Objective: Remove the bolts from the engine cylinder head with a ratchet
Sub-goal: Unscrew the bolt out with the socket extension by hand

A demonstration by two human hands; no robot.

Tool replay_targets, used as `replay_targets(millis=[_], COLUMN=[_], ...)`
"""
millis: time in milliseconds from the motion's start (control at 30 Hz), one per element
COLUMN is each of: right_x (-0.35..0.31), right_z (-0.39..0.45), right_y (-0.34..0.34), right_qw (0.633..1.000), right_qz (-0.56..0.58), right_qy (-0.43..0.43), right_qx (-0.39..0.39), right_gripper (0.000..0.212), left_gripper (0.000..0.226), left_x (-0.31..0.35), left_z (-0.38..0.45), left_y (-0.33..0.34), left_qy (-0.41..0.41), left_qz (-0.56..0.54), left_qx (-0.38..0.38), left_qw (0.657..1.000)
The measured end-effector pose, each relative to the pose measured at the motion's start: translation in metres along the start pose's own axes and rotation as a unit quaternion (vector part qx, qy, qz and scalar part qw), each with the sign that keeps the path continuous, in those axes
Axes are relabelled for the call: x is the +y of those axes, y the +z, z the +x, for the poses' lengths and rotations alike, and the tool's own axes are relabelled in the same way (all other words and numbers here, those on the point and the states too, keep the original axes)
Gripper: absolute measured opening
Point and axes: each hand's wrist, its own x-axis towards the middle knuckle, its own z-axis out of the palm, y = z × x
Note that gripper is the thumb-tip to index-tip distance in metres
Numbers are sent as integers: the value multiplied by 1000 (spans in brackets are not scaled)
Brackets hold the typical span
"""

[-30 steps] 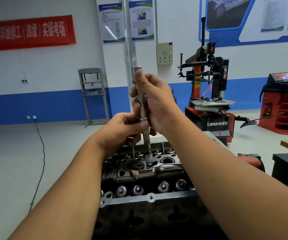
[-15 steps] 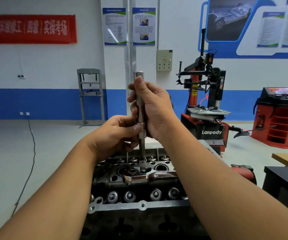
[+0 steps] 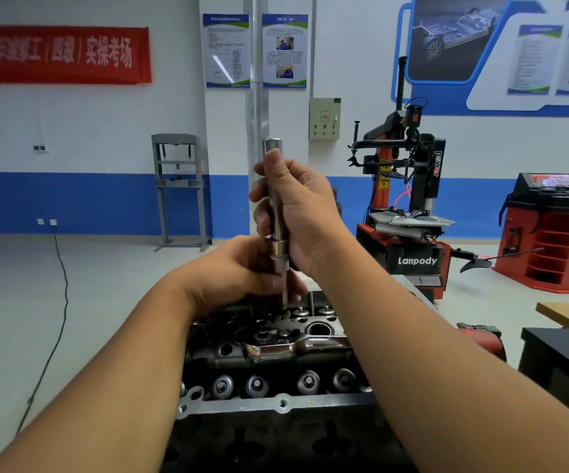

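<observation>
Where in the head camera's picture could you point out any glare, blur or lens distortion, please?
In the head view, glare shows on the ratchet lying on the cylinder head and on a wall poster; the red banner has soft, blurred lettering; the wide lens bends the floor line near the edges and stretches both forearms; light is even, shadows faint.

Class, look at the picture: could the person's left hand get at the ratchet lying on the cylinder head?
Probably yes. The ratchet lies uncovered just below the left hand, but that hand must first release the long socket.

A red tire changer [image 3: 409,213] stands right, a grey press frame [image 3: 180,189] left, below a red banner [image 3: 59,54].
</observation>
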Motion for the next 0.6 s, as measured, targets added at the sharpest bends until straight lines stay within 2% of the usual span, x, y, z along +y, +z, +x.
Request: replay_targets(millis=[167, 300, 367, 467, 600], right_x=[0, 2, 2, 1, -1], right_z=[0, 1, 0, 1, -1], right_y=[-1, -3, -3, -3, -3], right_qw=[1000, 999, 999, 999, 999], right_qz=[3, -3, 0, 9, 7], right_qy=[5, -18, -23, -19, -6], right_qx=[5, 33, 35, 37, 32], right_gripper=[30, 20, 27, 32, 29], left_gripper=[26, 47, 50, 36, 32], left_x=[5, 7, 7, 6, 4], left_z=[0, 2, 1, -1, 1], left_y=[4, 6, 4, 2, 2], left_qy=[-4, 2, -15, -27, -21], left_qz=[73, 105, 65, 13, 43], left_qx=[47, 105, 83, 23, 49], left_qw=[996, 989, 994, 999, 998])
